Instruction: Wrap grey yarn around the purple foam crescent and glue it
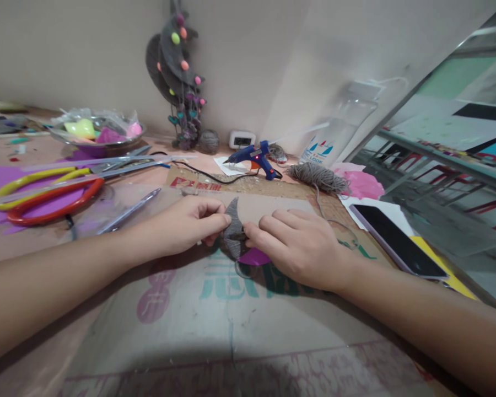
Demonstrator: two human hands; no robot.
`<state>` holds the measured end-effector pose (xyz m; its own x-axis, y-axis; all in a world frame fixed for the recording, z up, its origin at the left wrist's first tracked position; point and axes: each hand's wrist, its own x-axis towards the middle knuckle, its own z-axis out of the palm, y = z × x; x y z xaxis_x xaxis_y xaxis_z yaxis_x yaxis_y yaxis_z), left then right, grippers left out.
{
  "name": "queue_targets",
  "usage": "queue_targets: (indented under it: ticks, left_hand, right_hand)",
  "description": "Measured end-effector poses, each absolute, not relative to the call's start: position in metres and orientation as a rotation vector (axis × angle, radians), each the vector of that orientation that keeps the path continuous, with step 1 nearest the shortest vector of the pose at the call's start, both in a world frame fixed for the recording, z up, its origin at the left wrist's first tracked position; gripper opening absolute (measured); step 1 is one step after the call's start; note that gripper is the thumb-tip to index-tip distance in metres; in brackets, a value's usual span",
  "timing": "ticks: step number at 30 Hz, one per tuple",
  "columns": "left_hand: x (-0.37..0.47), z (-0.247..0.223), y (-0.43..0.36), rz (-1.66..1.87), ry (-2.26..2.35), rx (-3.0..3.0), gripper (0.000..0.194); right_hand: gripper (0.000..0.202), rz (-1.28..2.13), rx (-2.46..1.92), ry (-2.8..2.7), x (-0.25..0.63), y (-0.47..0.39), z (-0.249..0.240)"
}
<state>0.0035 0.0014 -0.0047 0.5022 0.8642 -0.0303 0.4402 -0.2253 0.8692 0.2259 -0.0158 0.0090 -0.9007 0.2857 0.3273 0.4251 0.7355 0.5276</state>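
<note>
A small grey yarn-wrapped piece (233, 240) with pointed ends stands between my hands above the cardboard (182, 342). My left hand (190, 223) pinches its left edge between thumb and curled fingers. On the other side, my right hand (300, 242) is closed, with its fingertips pressed to the piece's right edge. A purple rounded scrap (254, 257) shows just under the right fingers, partly hidden. Near it a thin loop of grey yarn (243, 270) lies on the cardboard.
Behind my hands are a blue glue gun (254, 157), a grey yarn skein (320, 177) and a clear bottle (334, 127). Scissors (53, 204), a pen (128, 212) and a metal bowl (95, 144) sit left. A phone (399, 240) lies right. A moon-shaped hanging ornament (176, 60) is against the wall.
</note>
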Motion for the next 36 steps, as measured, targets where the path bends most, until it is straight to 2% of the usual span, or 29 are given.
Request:
queue_targets:
  ticks: [8,17,22,29,32,36]
  left_hand:
    - [0.003,-0.006,0.002,0.607,1.059,1.843,0.031]
    - [0.005,-0.002,0.0,0.613,1.075,1.844,0.03]
    - [0.004,-0.005,-0.001,0.673,0.989,1.749,0.03]
    - [0.007,-0.006,-0.001,0.787,1.013,1.71,0.031]
    - [0.008,-0.005,-0.001,0.798,1.016,1.702,0.033]
    - [0.009,-0.001,-0.003,0.689,1.138,1.746,0.024]
  right_hand:
    - [0.023,-0.515,-0.655,-2.649,0.224,-0.013,0.006]
    - [0.023,-0.424,-0.683,-2.615,0.223,-0.014,0.008]
    - [0.04,-0.144,-0.901,-2.437,0.226,-0.011,0.008]
    - [0.016,0.395,-1.193,-2.329,0.223,-0.005,-0.003]
    - [0.01,0.489,-1.221,-2.285,0.22,-0.003,-0.007]
    - [0.011,0.5,-1.215,-2.237,0.22,0.0,-0.007]
